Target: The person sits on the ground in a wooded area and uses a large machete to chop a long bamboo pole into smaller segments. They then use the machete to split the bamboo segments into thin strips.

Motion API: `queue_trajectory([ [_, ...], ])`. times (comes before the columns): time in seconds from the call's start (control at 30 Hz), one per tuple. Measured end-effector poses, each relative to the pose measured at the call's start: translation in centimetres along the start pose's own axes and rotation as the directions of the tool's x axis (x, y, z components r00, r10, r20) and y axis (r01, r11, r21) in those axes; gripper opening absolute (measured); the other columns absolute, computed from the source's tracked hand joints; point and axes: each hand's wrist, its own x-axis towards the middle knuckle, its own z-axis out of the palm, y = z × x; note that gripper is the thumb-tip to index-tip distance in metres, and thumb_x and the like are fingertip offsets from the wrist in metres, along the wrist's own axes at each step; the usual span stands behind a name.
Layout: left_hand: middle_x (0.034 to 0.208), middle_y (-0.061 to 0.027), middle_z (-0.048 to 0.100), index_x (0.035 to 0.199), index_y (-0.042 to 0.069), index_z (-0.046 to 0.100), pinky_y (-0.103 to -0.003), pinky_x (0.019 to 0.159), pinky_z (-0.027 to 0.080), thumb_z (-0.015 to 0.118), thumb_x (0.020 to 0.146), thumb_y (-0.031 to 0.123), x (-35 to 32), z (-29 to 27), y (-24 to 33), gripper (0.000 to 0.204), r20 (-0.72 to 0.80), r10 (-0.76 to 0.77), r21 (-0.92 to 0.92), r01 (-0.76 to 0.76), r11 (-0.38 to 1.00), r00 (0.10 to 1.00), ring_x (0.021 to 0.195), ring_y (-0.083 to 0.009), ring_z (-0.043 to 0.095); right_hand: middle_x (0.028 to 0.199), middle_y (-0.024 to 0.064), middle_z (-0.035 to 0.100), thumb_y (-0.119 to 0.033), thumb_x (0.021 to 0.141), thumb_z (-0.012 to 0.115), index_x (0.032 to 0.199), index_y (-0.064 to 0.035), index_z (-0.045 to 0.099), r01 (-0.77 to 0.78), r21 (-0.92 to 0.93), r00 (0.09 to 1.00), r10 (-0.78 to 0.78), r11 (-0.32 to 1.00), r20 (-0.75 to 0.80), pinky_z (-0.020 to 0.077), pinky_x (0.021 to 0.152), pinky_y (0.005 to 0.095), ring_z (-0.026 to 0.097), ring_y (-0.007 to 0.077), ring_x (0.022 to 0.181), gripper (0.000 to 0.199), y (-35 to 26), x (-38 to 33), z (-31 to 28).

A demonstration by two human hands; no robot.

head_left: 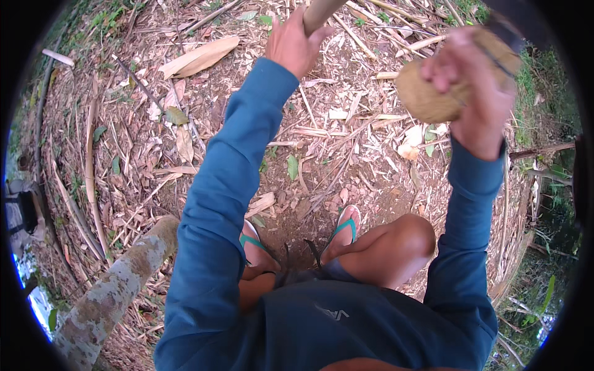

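At the top middle, my left hand point(292, 42) is closed round the near end of a pale wooden stick point(320, 13), which runs out of view at the top. At the upper right, my right hand point(473, 93) grips a tool by its thick tan handle point(427, 99), with a rounded butt and dark bands. A dark part point(523, 25), perhaps a blade, extends from the handle into the top right corner. Motion blurs this hand and tool, so the tool's exact kind cannot be made out. The two hands are apart.
Wood chips, bark strips and dry leaves point(334, 133) litter the ground. A lichen-spotted log point(117, 284) slants at the lower left. My feet, in sandals point(346, 226), are at the middle. Green plants point(544, 229) line the right side.
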Motion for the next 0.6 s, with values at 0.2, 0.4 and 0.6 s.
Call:
queue_trajectory([
  [0.2, 0.158, -0.0286, 0.011, 0.153, -0.003, 0.005, -0.056, 0.118, 0.012, 0.073, 0.079, 0.056, -9.9, 15.4, -19.0, 0.117, 0.132, -0.350, 0.214, 0.318, 0.923, 0.927, 0.148, -0.0422, 0.008, 0.060, 0.0025, 0.060, -0.010, 0.083, 0.069, 0.078, -0.0034, 0.062, -0.328, 0.009, 0.944, 0.328, 0.944, -0.005, 0.0461, 0.048, 0.0286, 0.056, 0.0106, 0.049, 0.011, 13.1, -2.0, 2.3],
  [0.4, 0.146, -0.0289, 0.035, 0.144, -0.002, 0.033, -0.045, 0.116, 0.025, 0.073, 0.084, 0.042, -0.2, 13.8, -17.5, 0.084, -0.165, 0.042, -0.031, -0.048, 0.998, 0.985, 0.138, -0.0439, 0.031, 0.068, -0.0020, 0.060, -0.016, 0.085, 0.075, 0.093, -0.0011, 0.064, -0.316, 0.126, 0.949, 0.311, 0.940, 0.059, 0.0424, 0.054, 0.0252, 0.052, 0.0041, 0.060, 0.020, 8.3, -5.6, 4.4],
  [0.6, 0.119, -0.0268, 0.058, 0.112, 0.002, 0.055, -0.053, 0.109, 0.030, 0.067, 0.090, 0.035, 1.1, 1.4, 1.8, 0.042, -0.402, 0.348, -0.007, -0.383, 0.924, 0.847, 0.126, -0.0467, 0.045, 0.071, 0.0056, 0.060, -0.013, 0.087, 0.073, 0.095, -0.0005, 0.057, 0.039, 0.147, 0.976, -0.006, 0.988, -0.218, 0.0512, 0.061, 0.0299, 0.059, 0.0126, 0.060, 0.022, -0.5, -8.8, -5.1],
])
